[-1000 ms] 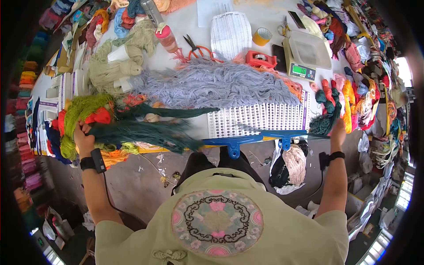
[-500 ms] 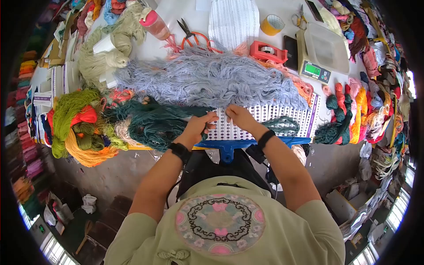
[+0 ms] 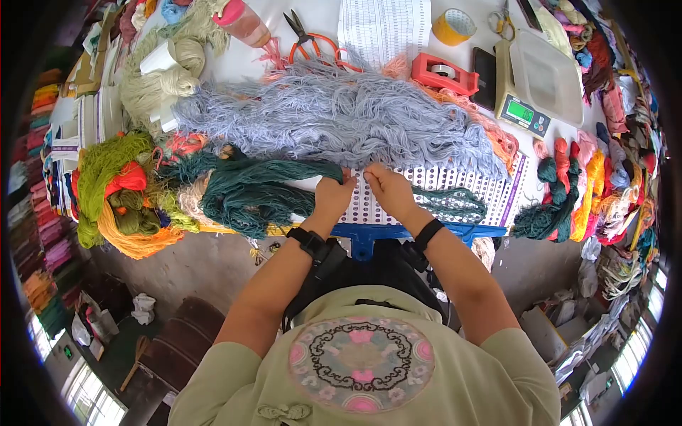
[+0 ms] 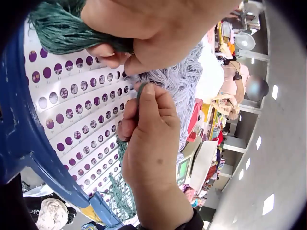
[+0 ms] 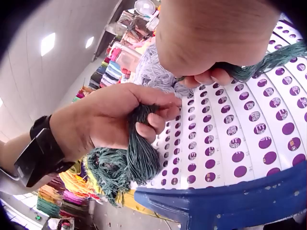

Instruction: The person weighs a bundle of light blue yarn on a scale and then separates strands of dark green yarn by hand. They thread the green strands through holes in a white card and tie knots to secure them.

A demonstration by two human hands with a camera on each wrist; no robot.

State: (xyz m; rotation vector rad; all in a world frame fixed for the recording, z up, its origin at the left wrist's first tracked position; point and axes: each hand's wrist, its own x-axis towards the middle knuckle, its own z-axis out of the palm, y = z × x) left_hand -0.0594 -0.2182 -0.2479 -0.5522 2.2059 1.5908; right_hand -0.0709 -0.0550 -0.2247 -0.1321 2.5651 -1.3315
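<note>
In the head view both hands meet over white strips printed with purple dots (image 3: 366, 209). My left hand (image 3: 332, 199) grips a thick hank of dark green yarn (image 5: 142, 153), its fingers curled round it; the hank spreads to the left in the head view. Just beside it, my right hand (image 3: 389, 190) pinches a thinner bundle of dark green yarn (image 5: 268, 64) between thumb and fingers. That bundle trails right across the strips as a loose length of green yarn (image 3: 455, 202). In the left wrist view, a short green end (image 4: 140, 91) shows at the right fingertips.
A heap of grey-blue yarn (image 3: 334, 121) lies just beyond the hands. Behind it are orange-handled cutters (image 3: 309, 42), a red tape dispenser (image 3: 444, 73) and a digital scale (image 3: 522, 110). A blue metal clamp (image 3: 362, 241) lines the front edge. Coloured skeins (image 3: 114, 177) crowd both sides.
One second ago the hands were far apart at the two ends of the table. They have come together at the middle, and the green yarn on the left now lies bunched closer in.
</note>
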